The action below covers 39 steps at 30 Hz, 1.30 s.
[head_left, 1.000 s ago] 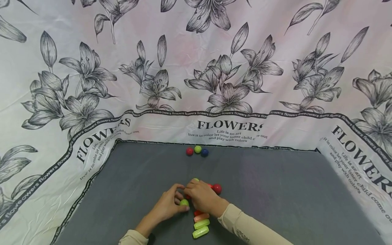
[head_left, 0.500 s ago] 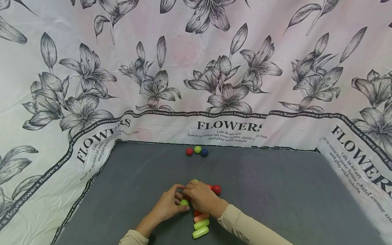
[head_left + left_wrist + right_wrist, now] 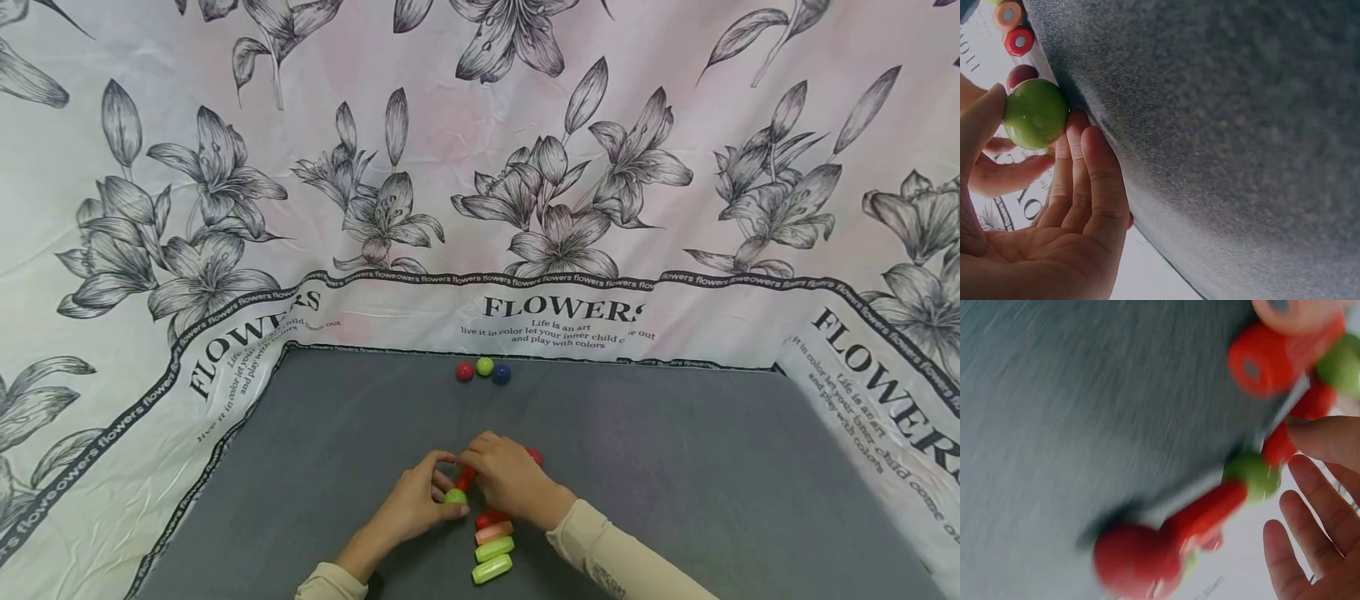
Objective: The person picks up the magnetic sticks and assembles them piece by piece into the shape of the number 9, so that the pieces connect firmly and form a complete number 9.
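My left hand (image 3: 416,497) holds a shiny green ball (image 3: 1036,114) between thumb and fingers, close over the dark table. From that ball a short red rod (image 3: 466,477) runs up and to the right. My right hand (image 3: 513,477) is just beside it, and in the right wrist view its fingers are loosely extended near the red rod (image 3: 1279,447). That rod leads to a second green ball (image 3: 1252,476), hidden under the hand in the head view. Another red rod (image 3: 1207,512) joins this to a red ball (image 3: 1138,561). The right wrist view is blurred.
Short rods lie in a column toward me: a red one (image 3: 491,518), an orange one (image 3: 493,532) and two light green ones (image 3: 492,569). At the back edge sit a red ball (image 3: 465,371), a green ball (image 3: 485,367) and a blue ball (image 3: 501,373). Flower-printed cloth surrounds the table.
My right hand has shifted a little up and to the right, uncovering the red rod beside the held green ball. My left hand has stayed almost in place, still holding the ball.
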{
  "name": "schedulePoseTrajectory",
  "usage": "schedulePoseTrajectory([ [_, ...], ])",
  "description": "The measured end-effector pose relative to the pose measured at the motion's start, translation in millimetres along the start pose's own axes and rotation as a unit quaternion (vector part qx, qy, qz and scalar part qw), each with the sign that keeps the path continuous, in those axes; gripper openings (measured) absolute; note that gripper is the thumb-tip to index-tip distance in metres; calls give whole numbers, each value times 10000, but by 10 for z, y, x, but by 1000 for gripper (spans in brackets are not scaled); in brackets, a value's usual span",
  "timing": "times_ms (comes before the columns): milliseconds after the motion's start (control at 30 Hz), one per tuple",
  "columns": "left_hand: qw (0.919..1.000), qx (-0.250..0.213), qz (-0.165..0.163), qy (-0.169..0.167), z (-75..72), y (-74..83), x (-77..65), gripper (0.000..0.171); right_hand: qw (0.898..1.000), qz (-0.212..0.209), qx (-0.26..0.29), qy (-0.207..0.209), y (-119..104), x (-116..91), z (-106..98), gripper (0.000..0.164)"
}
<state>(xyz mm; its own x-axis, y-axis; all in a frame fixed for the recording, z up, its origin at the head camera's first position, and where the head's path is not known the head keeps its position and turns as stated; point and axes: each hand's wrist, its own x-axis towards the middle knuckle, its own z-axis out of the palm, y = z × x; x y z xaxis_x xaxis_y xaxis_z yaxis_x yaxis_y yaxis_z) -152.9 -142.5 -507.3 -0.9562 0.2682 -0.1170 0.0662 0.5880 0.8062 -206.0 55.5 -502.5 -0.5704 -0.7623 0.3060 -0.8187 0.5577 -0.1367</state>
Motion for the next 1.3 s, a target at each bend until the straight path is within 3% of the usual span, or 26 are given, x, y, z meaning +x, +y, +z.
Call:
schedulePoseTrajectory([
  [133,10000,-9,-50,14,24,-10,25,69,9975,405,-5,582,226,-112,-115,29],
  [200,10000,-35,-91,6,32,-11,35,69,9950,725,43,681,341,-177,-153,28],
  [433,9999,-22,-141,-44,47,10,67,69,9845,1721,344,61,568,-406,-196,32],
  [633,9999,-20,-96,-37,72,35,97,68,9826,1692,743,-200,599,-423,-179,24],
  [800,9999,29,-122,-63,101,63,118,67,9830,1653,762,-226,602,-401,-161,17],
  [1300,9986,473,-206,139,164,112,209,65,9778,1928,806,-113,644,-336,-101,23],
])
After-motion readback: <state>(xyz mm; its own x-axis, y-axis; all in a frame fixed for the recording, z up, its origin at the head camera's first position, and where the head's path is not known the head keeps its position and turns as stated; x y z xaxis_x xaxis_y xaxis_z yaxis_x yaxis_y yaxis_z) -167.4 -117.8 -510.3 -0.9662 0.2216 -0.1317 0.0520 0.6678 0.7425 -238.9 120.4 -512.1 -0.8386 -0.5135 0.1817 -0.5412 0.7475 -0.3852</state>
